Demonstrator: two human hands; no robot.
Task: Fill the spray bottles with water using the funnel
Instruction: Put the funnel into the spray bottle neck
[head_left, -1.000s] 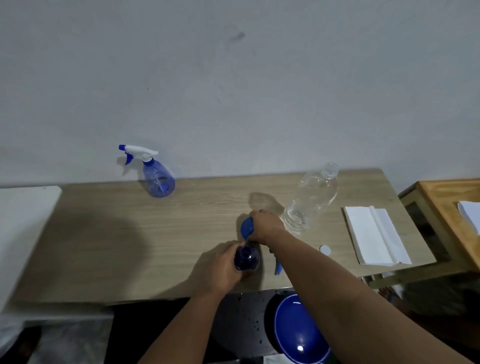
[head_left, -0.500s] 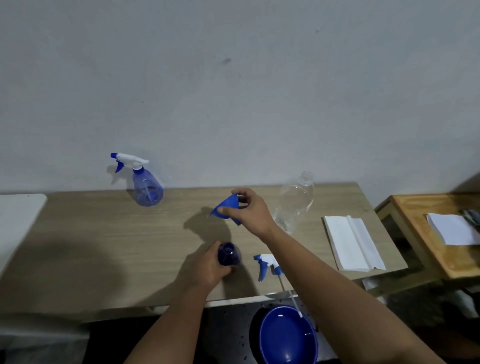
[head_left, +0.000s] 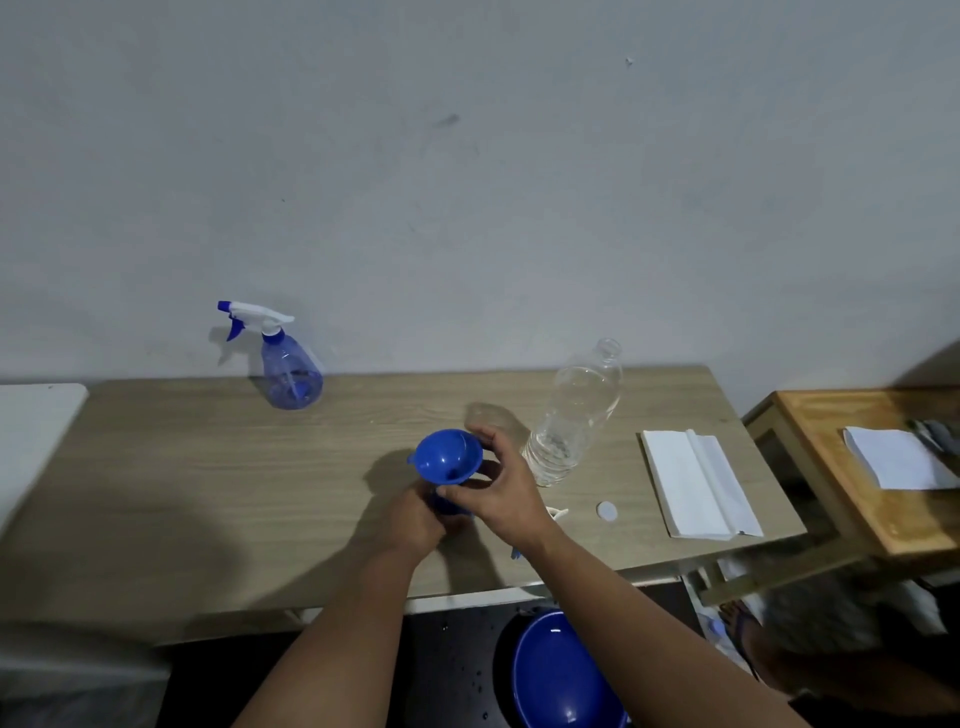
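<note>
A blue funnel (head_left: 448, 459) sits mouth-up on top of a blue spray bottle (head_left: 451, 503) that my hands mostly hide. My left hand (head_left: 410, 522) grips that bottle's body. My right hand (head_left: 506, 486) holds the funnel at its rim and neck. The bottle's white and blue spray head (head_left: 556, 514) lies on the table behind my right wrist, mostly hidden. A second blue spray bottle (head_left: 291, 371) with its trigger head on stands at the back left. A clear, uncapped water bottle (head_left: 574, 415) stands just right of my right hand.
A white bottle cap (head_left: 606, 511) lies on the wooden table (head_left: 208, 467). Folded white paper towels (head_left: 696, 480) lie at the table's right end. A blue bowl (head_left: 561, 675) sits below the table's front edge. A second wooden table (head_left: 852, 467) with paper stands to the right.
My right hand brought the funnel from above the table down onto the neck of the bottle in my left hand. The funnel turned mouth-up.
</note>
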